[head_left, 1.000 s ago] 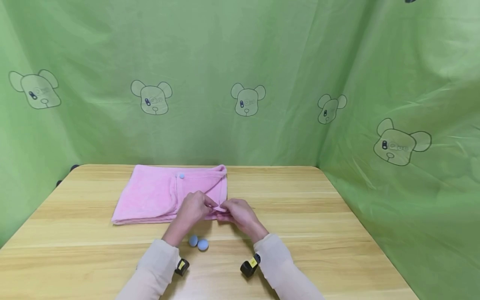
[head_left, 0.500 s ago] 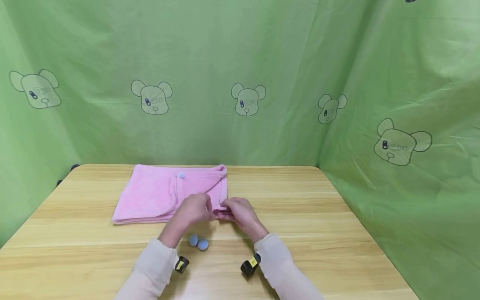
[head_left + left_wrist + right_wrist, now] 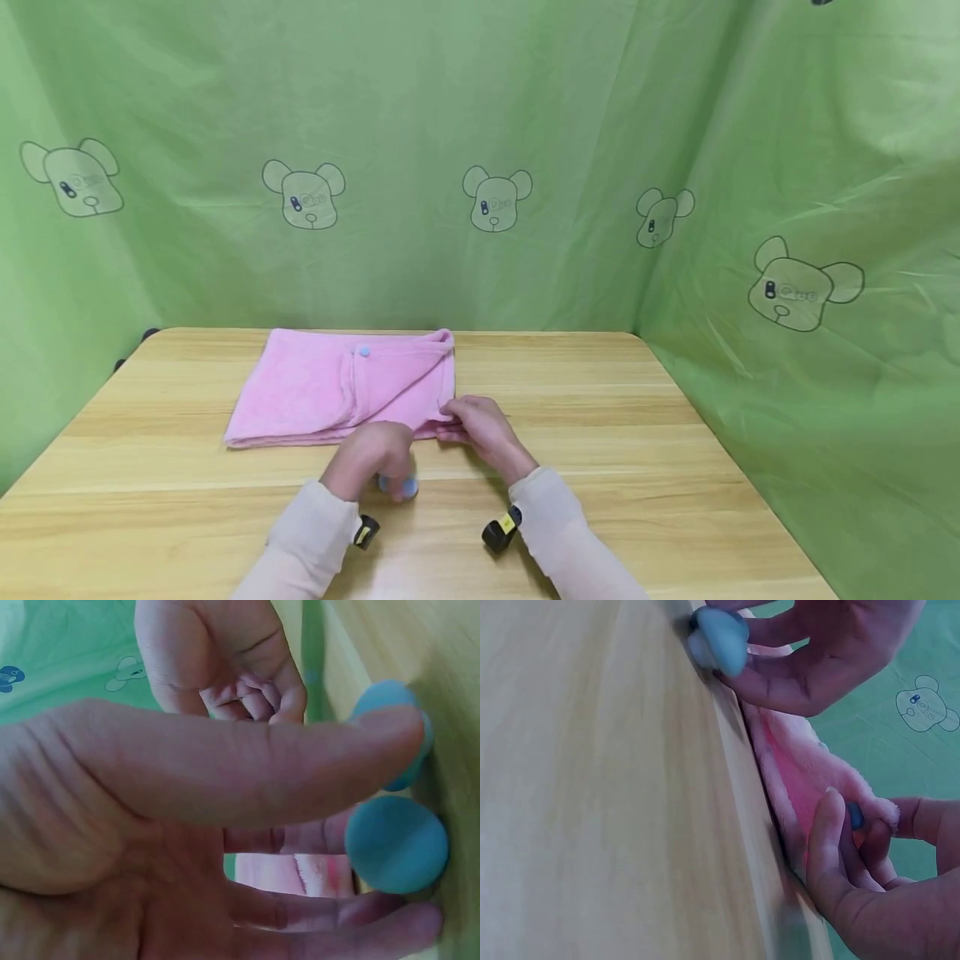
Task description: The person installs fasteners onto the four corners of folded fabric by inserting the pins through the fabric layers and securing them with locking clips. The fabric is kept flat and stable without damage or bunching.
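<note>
Toward the far edge of the desk lies the folded pink plush cloth, its near corner pinched in my right hand, best kept steady. My left hand, thumb and fingers parted, straddles two blue mushroom-shaped fasteners; I'd pinch just one, squarely by its cap.

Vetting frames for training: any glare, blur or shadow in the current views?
Head: bright, pale glare on the table toward the bottom edge; left wrist: dimmer, left hand looks soft; right wrist: dim, table grain soft, faint shadow beside a blue knob.
</note>
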Available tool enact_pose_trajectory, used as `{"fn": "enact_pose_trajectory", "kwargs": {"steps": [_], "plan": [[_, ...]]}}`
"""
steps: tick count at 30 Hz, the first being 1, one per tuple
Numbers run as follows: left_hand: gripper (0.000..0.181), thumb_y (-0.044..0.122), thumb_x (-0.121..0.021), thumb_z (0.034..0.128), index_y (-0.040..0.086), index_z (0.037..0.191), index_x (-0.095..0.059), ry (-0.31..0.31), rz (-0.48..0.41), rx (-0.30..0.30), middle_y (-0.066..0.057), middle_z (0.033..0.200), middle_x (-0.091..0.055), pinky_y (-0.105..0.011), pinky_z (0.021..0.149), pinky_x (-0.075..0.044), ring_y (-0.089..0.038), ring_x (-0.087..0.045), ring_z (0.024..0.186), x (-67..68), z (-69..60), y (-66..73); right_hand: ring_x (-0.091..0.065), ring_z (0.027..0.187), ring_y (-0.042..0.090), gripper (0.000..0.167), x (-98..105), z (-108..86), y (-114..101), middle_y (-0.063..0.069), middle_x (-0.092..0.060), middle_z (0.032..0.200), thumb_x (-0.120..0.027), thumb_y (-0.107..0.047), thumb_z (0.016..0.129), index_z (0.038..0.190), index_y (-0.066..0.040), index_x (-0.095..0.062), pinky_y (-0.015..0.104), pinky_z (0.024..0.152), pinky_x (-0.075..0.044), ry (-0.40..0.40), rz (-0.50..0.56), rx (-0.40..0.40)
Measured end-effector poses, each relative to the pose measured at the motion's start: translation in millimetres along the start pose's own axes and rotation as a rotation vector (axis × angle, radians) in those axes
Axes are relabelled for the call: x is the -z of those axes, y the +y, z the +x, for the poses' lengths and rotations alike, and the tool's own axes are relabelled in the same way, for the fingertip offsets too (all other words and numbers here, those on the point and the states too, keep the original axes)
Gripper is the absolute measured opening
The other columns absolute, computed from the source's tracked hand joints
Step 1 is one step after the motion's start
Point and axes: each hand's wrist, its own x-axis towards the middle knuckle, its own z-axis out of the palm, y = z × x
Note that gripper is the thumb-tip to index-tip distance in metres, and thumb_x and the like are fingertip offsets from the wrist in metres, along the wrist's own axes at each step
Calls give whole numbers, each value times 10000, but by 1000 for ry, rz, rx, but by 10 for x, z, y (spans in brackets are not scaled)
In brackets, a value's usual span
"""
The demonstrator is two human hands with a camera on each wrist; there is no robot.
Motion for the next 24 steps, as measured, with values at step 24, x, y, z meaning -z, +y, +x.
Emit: {"fn": "enact_pose_trajectory", "kwargs": {"steps": [24], "plan": [[211, -49, -772, 715, 49, 814, -614, 303, -276, -159, -70, 755, -626, -298, 567, -520, -231, -615, 653, -1, 198, -62, -676, 644, 98, 68, 6, -11, -7, 102, -719, 816, -559, -24, 935, 942, 20, -610, 224, 652, -599, 2, 0, -8]]}}
